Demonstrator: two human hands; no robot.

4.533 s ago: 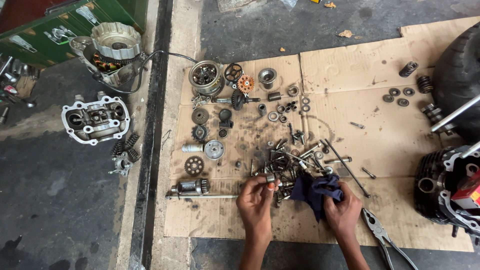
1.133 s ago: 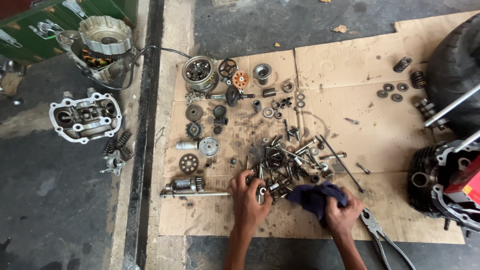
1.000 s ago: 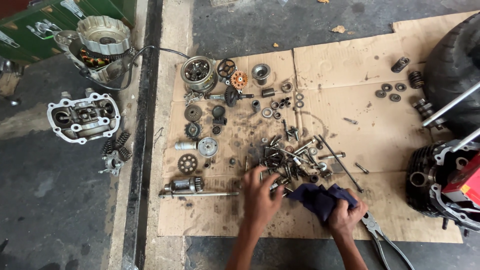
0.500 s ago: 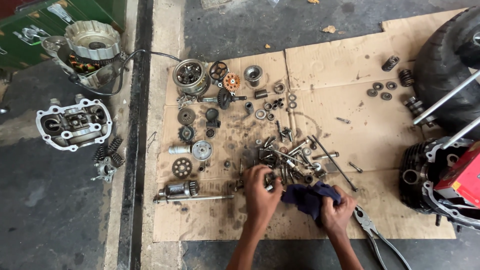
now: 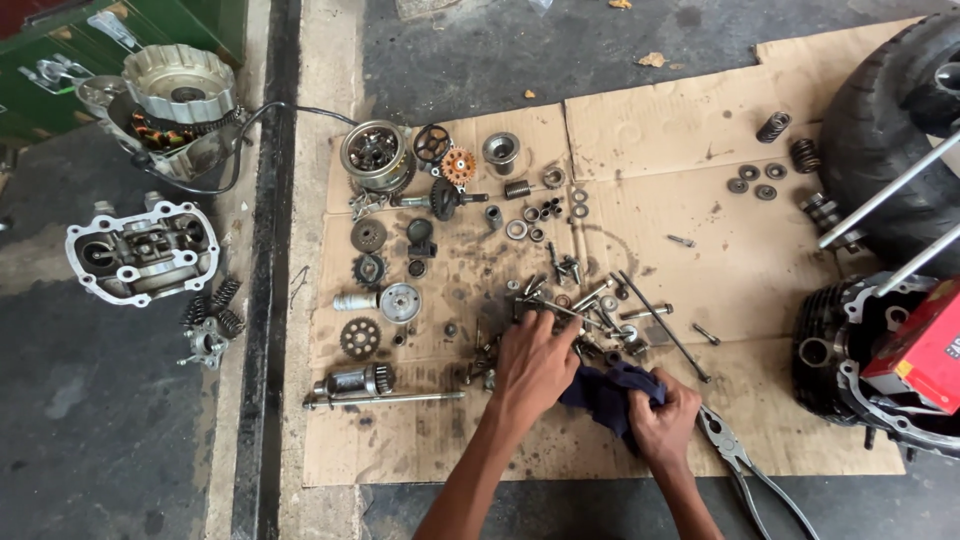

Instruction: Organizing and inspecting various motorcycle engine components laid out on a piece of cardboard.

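My left hand (image 5: 532, 368) reaches into a heap of bolts, pins and small metal parts (image 5: 590, 305) on an oil-stained cardboard sheet (image 5: 650, 140); its fingers curl down among the pieces, and what they hold is hidden. My right hand (image 5: 663, 420) is closed on a dark blue rag (image 5: 605, 392) that lies between both hands. A long thin rod (image 5: 662, 323) rests just beyond the heap.
Gears, sprockets, a rotor (image 5: 375, 152) and a shaft (image 5: 385, 398) lie in rows at the left. Pliers (image 5: 745, 468) sit by my right wrist. A tyre (image 5: 890, 150) and engine block (image 5: 870, 360) stand at the right; engine covers (image 5: 140, 250) rest on the floor at the left.
My left hand has moved forward over the parts heap while the right hand has gathered the rag closer. The view has shifted slightly to the right.
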